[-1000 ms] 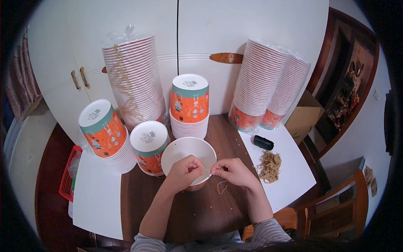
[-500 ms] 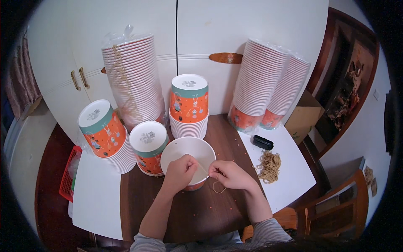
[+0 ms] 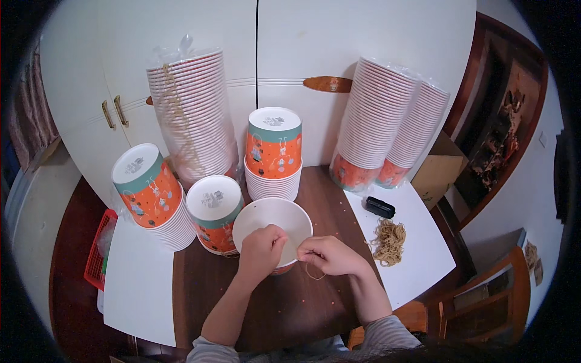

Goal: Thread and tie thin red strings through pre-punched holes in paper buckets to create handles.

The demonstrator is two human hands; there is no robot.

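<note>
A white-lined paper bucket point(image 3: 290, 221) stands mouth up on the brown tabletop right in front of me. My left hand point(image 3: 262, 249) is at the bucket's near left rim, thumb and fingers pinched together; whatever they hold is too small to make out. Just right of the rim, my right hand point(image 3: 327, 254) is closed on a thin tan string point(image 3: 316, 277), whose loop hangs below the fingers. A tangled heap of the same tan string point(image 3: 388, 242) lies on the white board to the right.
Orange-and-green buckets stand upside down in stacks at the left point(image 3: 151, 193), beside the open one point(image 3: 215, 212) and behind it point(image 3: 273, 151). Tall plastic-wrapped stacks rise at back left point(image 3: 190, 115) and back right point(image 3: 375, 115). A small black object point(image 3: 380, 207) lies by the string heap.
The strand that ran between my hands over the bucket no longer shows there. The right hand has shifted slightly, and the left hand has moved a little lower at the rim.
</note>
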